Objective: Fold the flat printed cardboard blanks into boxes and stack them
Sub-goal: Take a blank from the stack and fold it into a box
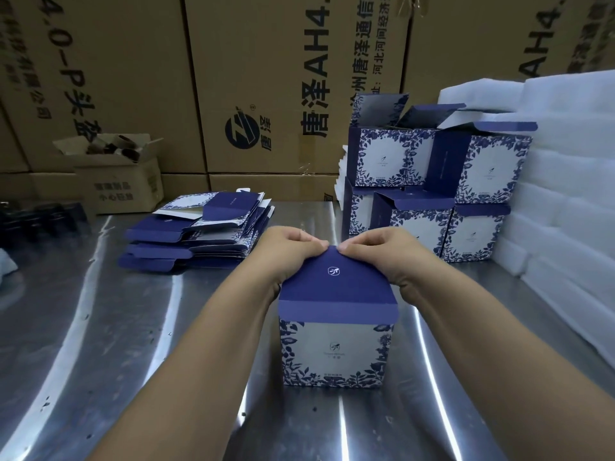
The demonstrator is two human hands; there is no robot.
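A blue and white floral box stands upright on the steel table in front of me. Its dark blue lid flap is folded down over the top. My left hand pinches the flap's far edge on the left. My right hand pinches the same edge on the right, fingers curled over it. A pile of flat blue blanks lies to the left, behind the hands. Several folded boxes with raised lids are stacked at the right rear.
White foam sheets are piled along the right edge. Large brown cartons form a wall behind the table. A small open carton sits at the left rear. Dark objects lie at the far left.
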